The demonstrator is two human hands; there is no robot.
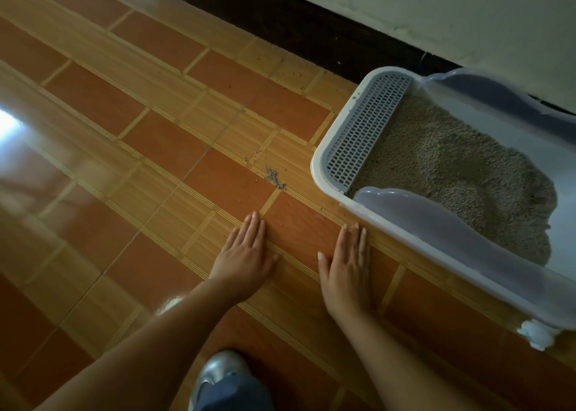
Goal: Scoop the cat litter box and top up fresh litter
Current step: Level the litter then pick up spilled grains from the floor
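A white litter box (pixel 322 148) with translucent bluish side walls stands on the floor at the right, against the wall. Grey-beige litter (pixel 452 173) covers part of its bottom, with bare plastic showing on the right side. A grey grid step (pixel 364 130) spans the box's near-left end. My left hand (pixel 246 254) lies flat on the tiled floor, palm down, fingers together, holding nothing. My right hand (pixel 346 270) lies flat beside it, empty, its fingertips close to the box's front wall. No scoop or litter bag is in view.
The floor is glossy orange and tan tile (pixel 124 130), with a small clump of spilled litter (pixel 274 177) left of the box. A dark skirting board (pixel 311 30) runs under the pale wall. A shoe (pixel 218 370) and trouser leg show at the bottom. Something small and white (pixel 536 336) sits at the box's corner.
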